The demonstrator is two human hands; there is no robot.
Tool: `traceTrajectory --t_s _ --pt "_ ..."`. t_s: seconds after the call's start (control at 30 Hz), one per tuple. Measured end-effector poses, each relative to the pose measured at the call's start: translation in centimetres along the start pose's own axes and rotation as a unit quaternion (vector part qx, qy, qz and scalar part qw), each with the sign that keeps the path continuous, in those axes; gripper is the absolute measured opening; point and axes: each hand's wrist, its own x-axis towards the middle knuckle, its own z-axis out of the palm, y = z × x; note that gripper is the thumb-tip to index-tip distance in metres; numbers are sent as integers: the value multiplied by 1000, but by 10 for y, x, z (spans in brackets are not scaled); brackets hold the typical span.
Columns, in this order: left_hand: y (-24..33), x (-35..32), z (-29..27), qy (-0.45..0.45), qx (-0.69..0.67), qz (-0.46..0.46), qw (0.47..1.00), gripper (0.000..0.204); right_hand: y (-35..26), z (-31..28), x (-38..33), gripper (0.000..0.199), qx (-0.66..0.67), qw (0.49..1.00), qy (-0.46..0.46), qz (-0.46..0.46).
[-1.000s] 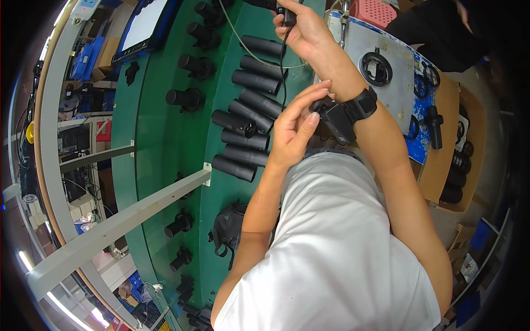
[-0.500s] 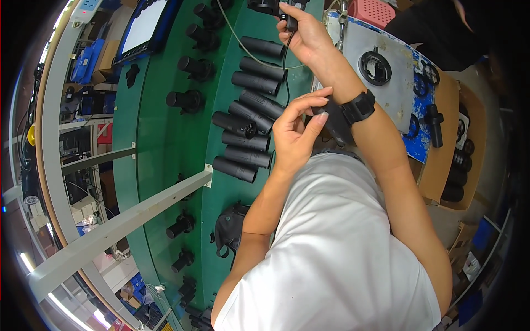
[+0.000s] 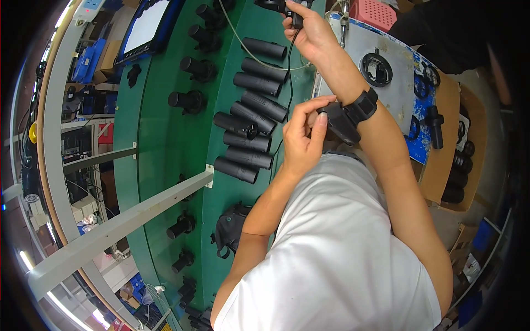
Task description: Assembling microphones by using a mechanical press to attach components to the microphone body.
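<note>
At the top of the view my right hand [image 3: 314,30] is closed round a black device with a cord [image 3: 297,16]; its upper part is cut off by the frame edge. The black cord runs down from it along the bench. Lower down, my left hand [image 3: 303,132] is closed, thumb and fingers pinching the end of a black wedge-shaped piece [image 3: 343,126]. This piece lies against the black wristband [image 3: 364,105] on my right wrist; whether the two are joined I cannot tell. Several black ribbed tubes [image 3: 247,140] lie in a row on the green bench, left of my left hand.
Black flanged parts [image 3: 187,101] stand along the green conveyor [image 3: 160,138], crossed by a grey metal bar [image 3: 138,223]. To the right, a worn metal-topped table [image 3: 353,49] bears a black ring [image 3: 376,69]. Beyond it are a cardboard box [image 3: 469,193] and a pink basket [image 3: 375,12].
Both hands have shifted slightly to the right. The black wedge-shaped piece by my left fingers has turned and shows more fully. My right hand still grips the corded device.
</note>
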Motion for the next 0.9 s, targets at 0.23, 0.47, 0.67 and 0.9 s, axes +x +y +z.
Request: traceTrajectory --t_s 0.23,0.47,0.67,0.9 --pt "8 7 11 -16 -42 19 999 51 -11 -5 11 16 19 1000 15 -11" --pt "-7 1 20 30 -39 46 998 55 -18 -8 12 16 39 999 27 -2" --pt "-16 2 12 -16 65 108 992 53 -24 -11 14 16 50 998 28 -11" --pt "-8 3 32 -35 39 23 998 96 -18 -43 31 16 144 963 -227 24"
